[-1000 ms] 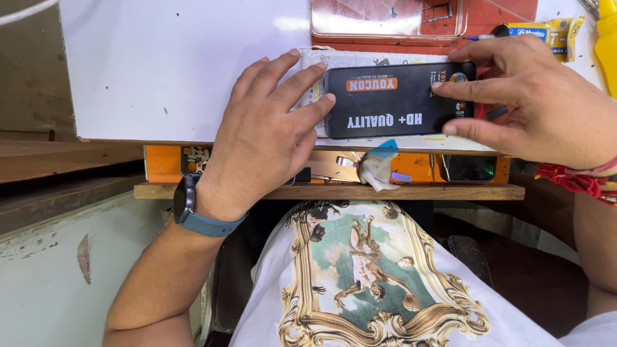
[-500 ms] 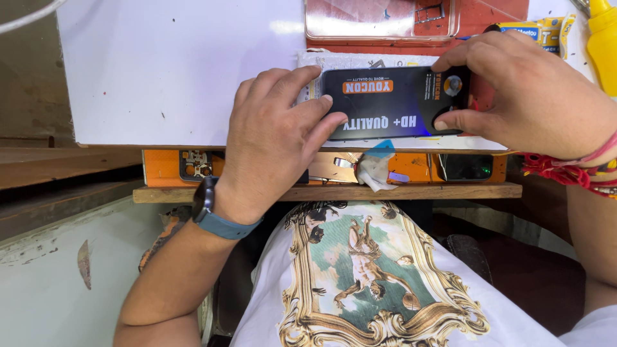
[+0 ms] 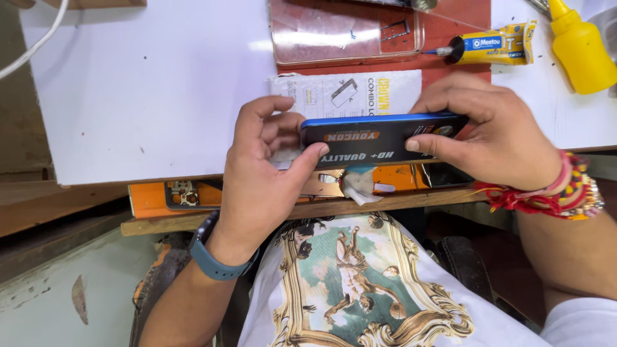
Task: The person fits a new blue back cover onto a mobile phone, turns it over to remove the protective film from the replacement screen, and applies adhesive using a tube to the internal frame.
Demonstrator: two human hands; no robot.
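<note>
Bench: white work surface [image 3: 148,96] with a red mat [image 3: 450,38] at the far right.
Phone: blue-edged dark slab with a printed black film [image 3: 379,138], tilted up on its long edge near the bench's front edge, held between both hands.
Left hand [image 3: 263,173]: thumb pinching the phone's left end, fingers curled behind it.
Right hand [image 3: 495,132]: fingers pressed together, gripping the right end.
Far side: clear phone case [image 3: 344,32], yellow glue tube [image 3: 495,45], yellow squeeze bottle [image 3: 578,45], white printed packet [image 3: 347,93] beneath the phone.
</note>
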